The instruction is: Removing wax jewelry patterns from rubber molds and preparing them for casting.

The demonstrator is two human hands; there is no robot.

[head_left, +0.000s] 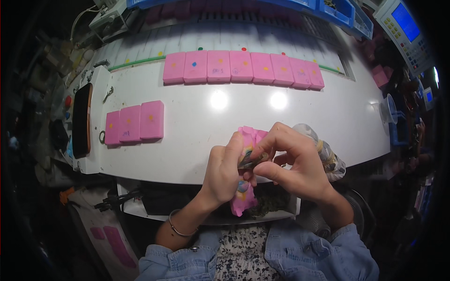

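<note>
A pink rubber mould (243,202), bent open with yellow and blue stains inside, is in my hands over the table's front edge. My left hand (222,174) wraps around it from the left, thumb along its upper part. From the right, my right hand (300,164) curls over the mould's opened middle, its forefinger and thumb close together there. Whether a small piece lies between those fingertips is hidden. One end of the mould hangs below my left fingers, above an open drawer (225,218).
Several pink blocks (218,67) stand in a row at the back, with three more pink blocks (140,122) at the left. A phone (82,121) lies far left. Beside my right hand is a cloth-wrapped bundle (328,157). Blue trays (338,12) and a control panel (404,28) are behind.
</note>
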